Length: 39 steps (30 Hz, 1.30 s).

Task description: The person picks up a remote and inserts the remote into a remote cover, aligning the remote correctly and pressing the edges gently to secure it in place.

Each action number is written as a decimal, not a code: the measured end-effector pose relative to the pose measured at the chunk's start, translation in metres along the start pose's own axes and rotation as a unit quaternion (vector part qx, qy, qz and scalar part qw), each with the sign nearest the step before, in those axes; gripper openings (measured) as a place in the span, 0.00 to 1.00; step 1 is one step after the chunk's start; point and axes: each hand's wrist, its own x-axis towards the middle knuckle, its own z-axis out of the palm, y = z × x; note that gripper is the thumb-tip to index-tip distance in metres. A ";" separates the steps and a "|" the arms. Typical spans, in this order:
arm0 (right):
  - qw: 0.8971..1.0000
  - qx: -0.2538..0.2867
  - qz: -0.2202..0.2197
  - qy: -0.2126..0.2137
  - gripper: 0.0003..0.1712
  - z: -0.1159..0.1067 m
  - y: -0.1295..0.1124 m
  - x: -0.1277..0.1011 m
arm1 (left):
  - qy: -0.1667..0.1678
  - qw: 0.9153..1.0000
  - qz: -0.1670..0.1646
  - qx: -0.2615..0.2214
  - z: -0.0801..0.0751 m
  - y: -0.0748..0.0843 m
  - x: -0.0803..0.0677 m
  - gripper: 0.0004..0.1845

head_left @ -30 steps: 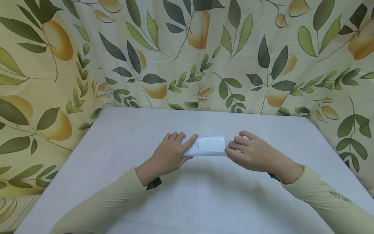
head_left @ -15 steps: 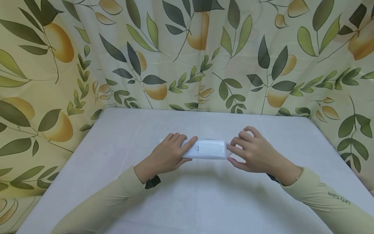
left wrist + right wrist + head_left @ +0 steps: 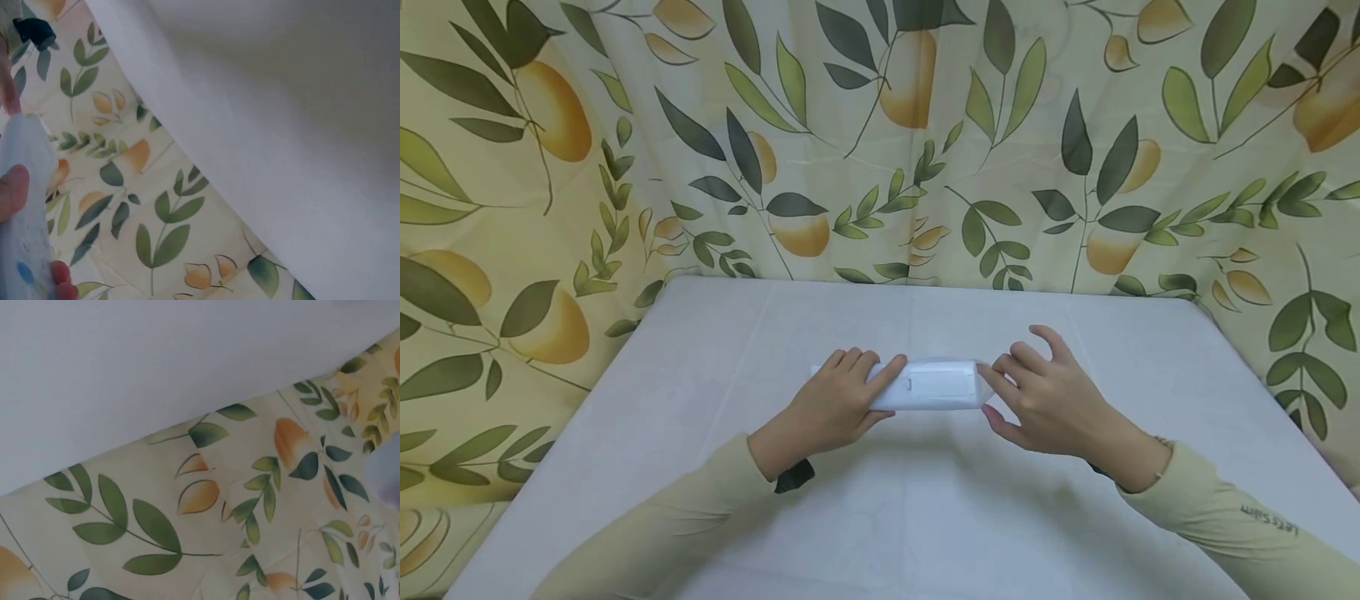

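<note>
A white rectangular soft pack lies crosswise on the white table, with a flap outline on its top. My left hand grips its left end, fingers curled over the top. In the left wrist view the pack shows at the left edge, with fingertips wrapped on it. My right hand is at the right end. Its index finger and thumb pinch that end, while the other fingers are raised and spread.
A curtain printed with leaves and yellow fruit hangs behind and beside the table. A black wrist strap shows under my left sleeve. The wrist views show mostly tabletop and curtain.
The right hand's outer fingers have lifted and spread, and the hand has drawn slightly off the pack's end. The pack and the left hand have barely moved.
</note>
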 end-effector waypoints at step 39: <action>0.972 0.154 0.136 0.110 0.29 -0.007 -0.006 0.014 | 0.064 0.995 -0.071 -0.004 0.005 -0.004 -0.003 0.31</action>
